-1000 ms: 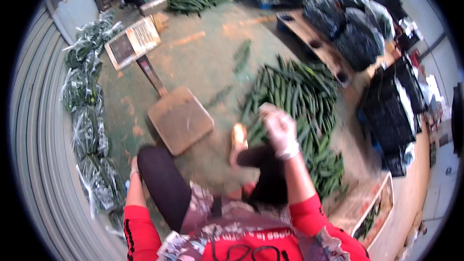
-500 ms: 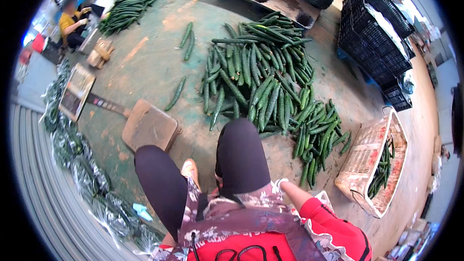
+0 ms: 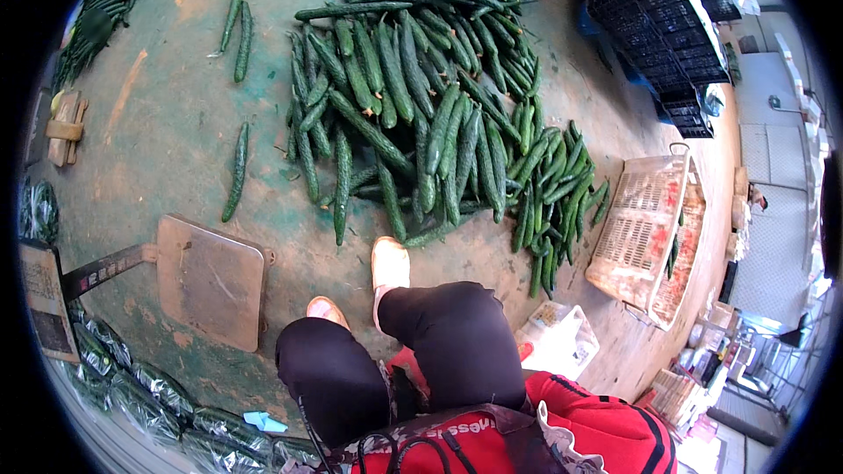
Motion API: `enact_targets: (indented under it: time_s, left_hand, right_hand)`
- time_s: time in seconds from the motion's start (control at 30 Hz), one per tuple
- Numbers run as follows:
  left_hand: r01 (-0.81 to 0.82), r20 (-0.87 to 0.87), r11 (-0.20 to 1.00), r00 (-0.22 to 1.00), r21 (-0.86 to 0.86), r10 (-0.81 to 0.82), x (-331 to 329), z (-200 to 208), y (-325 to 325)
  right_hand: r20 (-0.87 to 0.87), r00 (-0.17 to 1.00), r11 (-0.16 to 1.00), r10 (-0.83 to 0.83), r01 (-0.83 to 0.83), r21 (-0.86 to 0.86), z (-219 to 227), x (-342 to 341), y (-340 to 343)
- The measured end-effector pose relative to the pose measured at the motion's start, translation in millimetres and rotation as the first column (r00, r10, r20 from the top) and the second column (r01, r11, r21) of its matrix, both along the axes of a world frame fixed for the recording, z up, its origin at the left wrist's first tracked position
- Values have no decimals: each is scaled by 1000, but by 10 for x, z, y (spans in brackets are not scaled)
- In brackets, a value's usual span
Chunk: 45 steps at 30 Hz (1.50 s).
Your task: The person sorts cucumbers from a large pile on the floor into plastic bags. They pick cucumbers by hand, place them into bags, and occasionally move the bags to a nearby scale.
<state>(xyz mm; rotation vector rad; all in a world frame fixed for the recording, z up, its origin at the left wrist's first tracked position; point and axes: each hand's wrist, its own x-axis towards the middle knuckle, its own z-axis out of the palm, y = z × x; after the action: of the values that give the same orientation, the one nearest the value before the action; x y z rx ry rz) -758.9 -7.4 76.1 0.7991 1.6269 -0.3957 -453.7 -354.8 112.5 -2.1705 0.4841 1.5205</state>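
Neither of my hands shows; only my red right sleeve [image 3: 597, 421] is in sight, bent beside my right thigh. A white plastic container [image 3: 566, 338] stands just past that thigh, close to the sleeve. In front of my feet lies a large heap of cucumbers [image 3: 395, 79], dark green and piled in several directions. A smaller pile of cucumbers [image 3: 558, 193] joins it on the right. Three single cucumbers lie apart on the floor to the left, one of them [image 3: 237, 173] nearest the scale.
A platform scale [image 3: 211, 281] stands at the left, with bagged cucumbers [image 3: 149, 395] along the wall. At the right a dirty white basket [image 3: 637, 228] leans over, a few cucumbers inside. Black crates [image 3: 654, 26] are stacked behind it. A small wooden stool [image 3: 66, 129] sits far left.
My view has tipped down and turned, so the heap and scale sit further left. My right hand has gone out of sight behind my thigh, and the white container has come into fuller view.
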Motion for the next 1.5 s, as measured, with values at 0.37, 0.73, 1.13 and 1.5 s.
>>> enact_targets:
  time_s: [0.37,0.73,1.13,1.5]
  left_hand:
    - [-8,303,987,952,159,-41,-294,6,369]
    - [-488,890,801,442,348,-117,2714,1826,2235]
    - [666,122,-108,-289,738,-950,3984,1938,616]
    - [554,222,154,-56,818,-973,4493,1881,461]
  right_hand:
    - [159,866,878,474,-479,-4,-1149,-140,-522]
    - [349,793,864,500,-484,-139,-482,-750,-1934]
    - [189,974,981,-123,148,-127,-14,-2490,-1929]
    - [294,409,467,-864,870,161,149,-2601,-2883]
